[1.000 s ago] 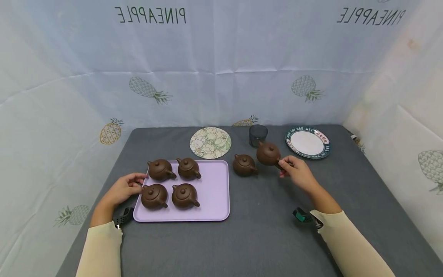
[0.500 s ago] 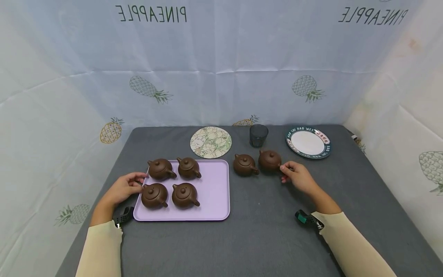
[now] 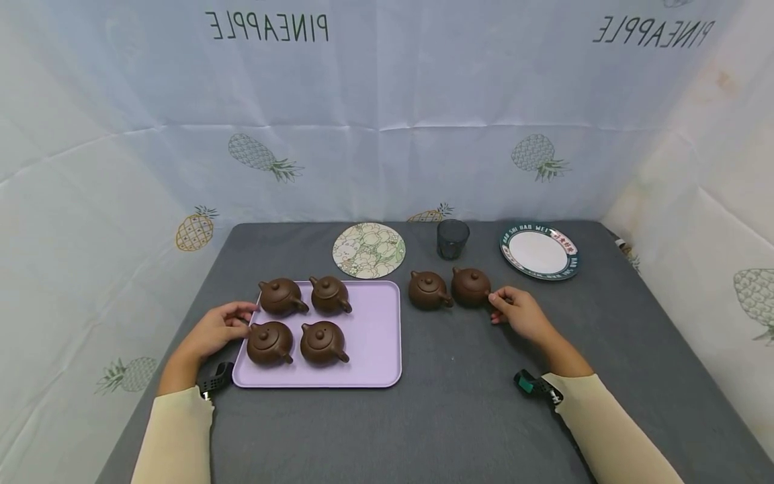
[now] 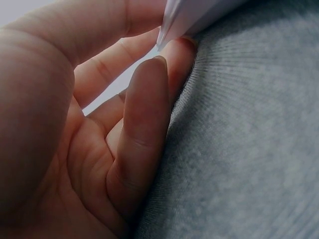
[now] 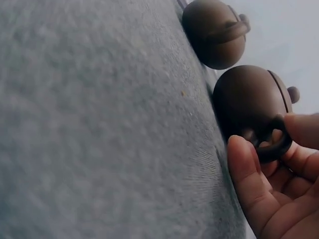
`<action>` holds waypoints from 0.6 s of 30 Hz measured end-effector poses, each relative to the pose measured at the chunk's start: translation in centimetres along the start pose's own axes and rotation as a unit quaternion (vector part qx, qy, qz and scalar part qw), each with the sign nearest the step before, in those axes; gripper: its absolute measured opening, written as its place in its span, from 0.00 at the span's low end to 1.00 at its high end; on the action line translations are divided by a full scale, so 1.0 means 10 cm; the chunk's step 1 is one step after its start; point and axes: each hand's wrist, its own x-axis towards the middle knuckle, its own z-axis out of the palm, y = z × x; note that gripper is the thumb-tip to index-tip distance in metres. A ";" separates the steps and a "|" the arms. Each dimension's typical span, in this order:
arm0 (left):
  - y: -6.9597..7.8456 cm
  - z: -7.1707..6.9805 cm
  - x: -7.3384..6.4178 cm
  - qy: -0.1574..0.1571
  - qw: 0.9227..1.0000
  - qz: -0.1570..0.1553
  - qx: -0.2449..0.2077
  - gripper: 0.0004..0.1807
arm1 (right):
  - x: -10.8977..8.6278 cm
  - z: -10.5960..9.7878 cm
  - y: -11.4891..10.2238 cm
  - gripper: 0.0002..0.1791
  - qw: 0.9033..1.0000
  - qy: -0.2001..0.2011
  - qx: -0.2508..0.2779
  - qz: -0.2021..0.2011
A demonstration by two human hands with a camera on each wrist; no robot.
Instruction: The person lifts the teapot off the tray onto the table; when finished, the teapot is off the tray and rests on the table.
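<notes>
My right hand (image 3: 521,314) pinches the handle of a brown teapot (image 3: 471,287), which stands on the table right of another brown teapot (image 3: 427,290). The right wrist view shows thumb and fingers around the handle of the held teapot (image 5: 249,94). Far to the left, my left hand (image 3: 213,331) holds the left rim of the lilac tray (image 3: 371,343). In the left wrist view its fingers (image 4: 144,99) meet the tray's edge (image 4: 187,20) low over the cloth. Several matching teapots, among them one (image 3: 323,341) at the front, stand in two rows on the tray's left part.
Behind the tray lies a round floral mat (image 3: 368,251). A dark glass (image 3: 452,239) stands behind the two loose teapots, and a green-rimmed white plate (image 3: 539,251) lies at the back right. A pineapple-print curtain (image 3: 387,101) closes off the back.
The teapot in my right hand has come down from the air onto the table, beside the other loose teapot. My left hand keeps its place at the tray.
</notes>
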 end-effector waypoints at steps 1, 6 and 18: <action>0.01 0.00 0.00 0.000 1.000 0.002 0.000 0.26 | 0.00 0.00 0.00 0.18 1.000 0.001 -0.002 -0.002; 0.02 0.00 0.00 -0.002 1.000 0.007 -0.002 0.26 | -0.01 -0.06 -0.06 0.19 0.998 0.012 -0.068 -0.012; 0.02 -0.01 0.00 0.000 1.000 0.006 -0.003 0.26 | 0.01 0.00 -0.55 0.23 0.989 0.040 -0.132 -0.046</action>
